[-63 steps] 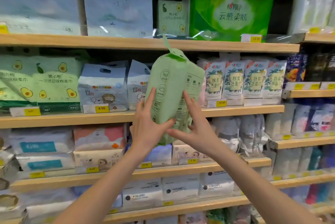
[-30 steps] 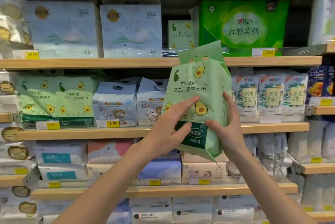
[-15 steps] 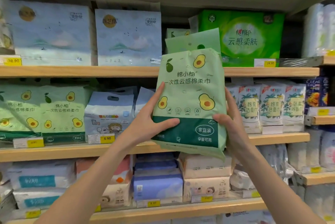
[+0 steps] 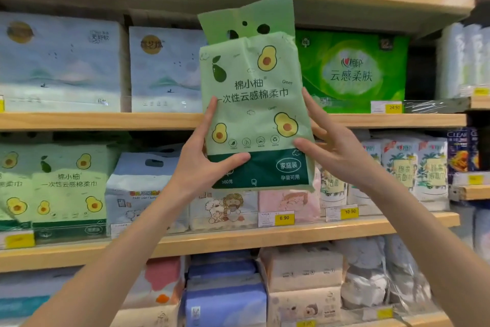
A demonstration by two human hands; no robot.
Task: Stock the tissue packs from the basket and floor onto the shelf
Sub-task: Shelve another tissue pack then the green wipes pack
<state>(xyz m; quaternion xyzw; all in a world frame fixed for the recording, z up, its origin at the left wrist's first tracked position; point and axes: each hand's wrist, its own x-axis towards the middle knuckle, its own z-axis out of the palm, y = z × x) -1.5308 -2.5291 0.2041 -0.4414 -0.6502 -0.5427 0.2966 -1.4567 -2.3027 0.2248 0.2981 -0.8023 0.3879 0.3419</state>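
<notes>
tissue pack (image 4: 254, 104) was pale green, avocado-printed, dark green band with white lettering at foot | shelf (image 4: 106, 121) boards were light wood | landscape packs (image 4: 61, 67) were pale blue with gold discs | large pack (image 4: 352, 72) was bright green with a white cloud patch | price tags (image 4: 284, 218) were yellow

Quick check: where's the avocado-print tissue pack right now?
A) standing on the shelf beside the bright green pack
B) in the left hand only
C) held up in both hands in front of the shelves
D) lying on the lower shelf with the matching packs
C: the avocado-print tissue pack is up in the air, the left hand and the right hand each gripping a lower side, thumb on its front.
</notes>
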